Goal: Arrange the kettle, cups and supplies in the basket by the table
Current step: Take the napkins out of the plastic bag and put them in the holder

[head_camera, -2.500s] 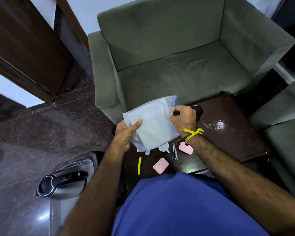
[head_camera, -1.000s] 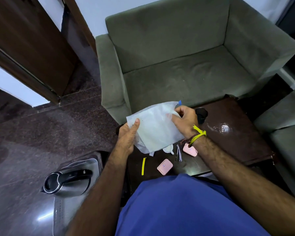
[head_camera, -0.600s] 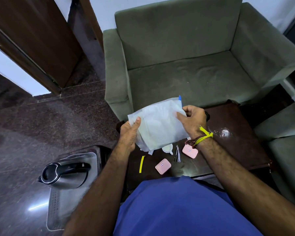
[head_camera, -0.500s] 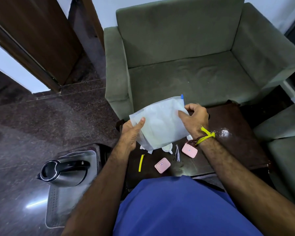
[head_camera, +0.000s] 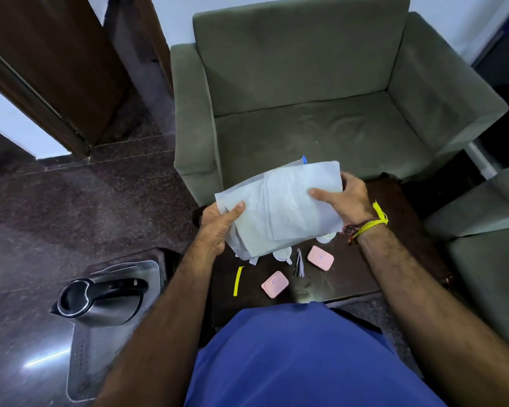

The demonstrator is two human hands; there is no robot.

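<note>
Both my hands hold a translucent white plastic bag [head_camera: 282, 207] above the dark wooden table [head_camera: 350, 277]. My left hand [head_camera: 218, 224] pinches its left edge and my right hand [head_camera: 347, 201] grips its right side. On the table below lie two pink sachets [head_camera: 321, 257] [head_camera: 274, 284], a yellow strip [head_camera: 238, 281], a small bundle of thin packets [head_camera: 299, 262] and white cups [head_camera: 282, 254] mostly hidden by the bag. A steel kettle [head_camera: 100, 301] with a black handle sits in the grey basket [head_camera: 80, 365] on the floor at the left.
A green armchair [head_camera: 321, 113] stands right behind the table and another green seat [head_camera: 488, 236] is at the right. Dark polished stone floor [head_camera: 56, 218] spreads to the left, with a brown wooden door [head_camera: 47, 54] at the far left.
The bag has been turned flatter and wider between my hands, and my right hand has shifted to its right edge. The view has moved slightly; the kettle and table items stay put.
</note>
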